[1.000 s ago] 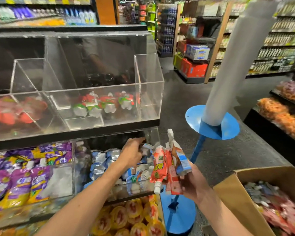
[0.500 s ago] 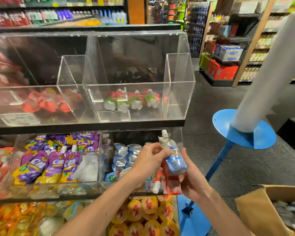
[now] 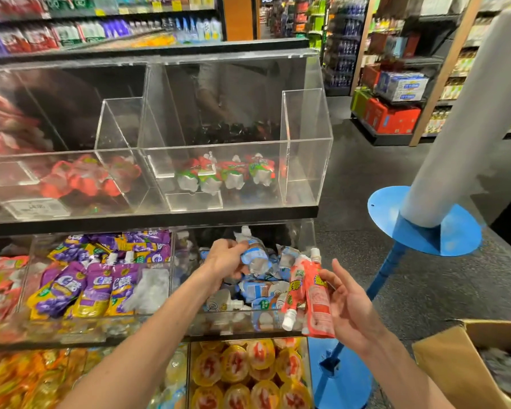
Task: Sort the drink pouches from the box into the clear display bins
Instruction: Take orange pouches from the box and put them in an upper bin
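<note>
Left hand (image 3: 226,262) is in the middle-shelf bin (image 3: 309,240), fingers clamped round a blue pouch (image 3: 255,256) above matching blue ones, likely its proper slot. Right hand (image 3: 350,304), fingers loosely curled, holds two red pouches (image 3: 310,296) aside, probably for another bin. Box (image 3: 443,367) low right.

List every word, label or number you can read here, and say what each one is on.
"C": big white letter on the purple pouches; it could be a "G", and the character after it is too blurred to read.
Red pouches: yellow characters, unreadable.
Blue pouch: print too small and crumpled.
Price label, upper left: blurred.
White carton, far right: blue print, too small.
</note>
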